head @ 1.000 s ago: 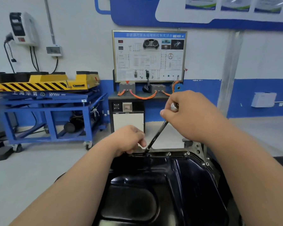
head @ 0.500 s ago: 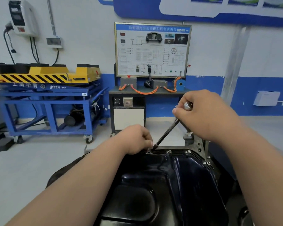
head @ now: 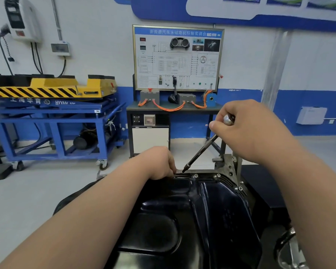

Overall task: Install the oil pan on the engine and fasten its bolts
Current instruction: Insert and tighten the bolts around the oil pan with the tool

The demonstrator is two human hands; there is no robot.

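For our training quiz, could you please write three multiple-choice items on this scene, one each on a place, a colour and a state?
1. Where is the tip of the driver?
A. In the middle of the pan
B. At the far flange of the oil pan, beside the left hand
C. At the pan's near edge

2. What colour is the oil pan?
A. Black
B. Red
C. Yellow

3. What is the right hand doing?
A. Lying flat on the pan
B. Hanging empty
C. Gripping the driver's handle

Answers: 1 B, the tip meets the far flange right next to the left hand. 2 A, the pan is glossy black. 3 C, the right hand is wrapped round the handle's top end.
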